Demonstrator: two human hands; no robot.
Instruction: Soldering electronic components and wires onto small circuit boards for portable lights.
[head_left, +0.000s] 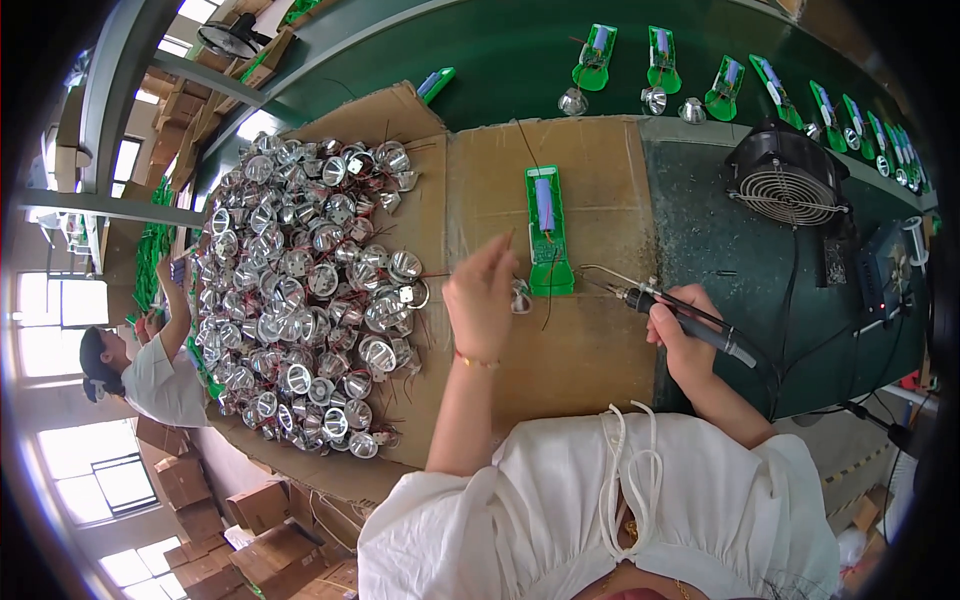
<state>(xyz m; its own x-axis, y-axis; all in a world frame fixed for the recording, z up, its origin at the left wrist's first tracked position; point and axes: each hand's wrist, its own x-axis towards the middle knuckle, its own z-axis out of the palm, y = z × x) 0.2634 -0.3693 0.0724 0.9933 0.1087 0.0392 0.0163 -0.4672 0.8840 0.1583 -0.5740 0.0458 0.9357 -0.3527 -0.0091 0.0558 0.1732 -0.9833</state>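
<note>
In front of me a green plastic flashlight housing (551,276) lies open on the cardboard, with a lavender cylindrical battery (544,205) and thin wires in it. Just left of it my left hand (481,302) is raised with fingers pinched together; a thin wire end shows at the fingertips. A silvery reflector cup (520,298) is partly hidden beside that hand. On the right, my right hand (684,338) grips a soldering iron (706,335) with a thin curved metal tube along it. The iron's tip points left toward the lower end of the housing, apart from it.
A big heap of reflector cups (300,290) with wires covers the cardboard at left. Several green housings (663,62) with reflectors line the far edge. A black fan (790,180) and a soldering station (885,275) stand right, with cables. A co-worker (160,370) sits far left.
</note>
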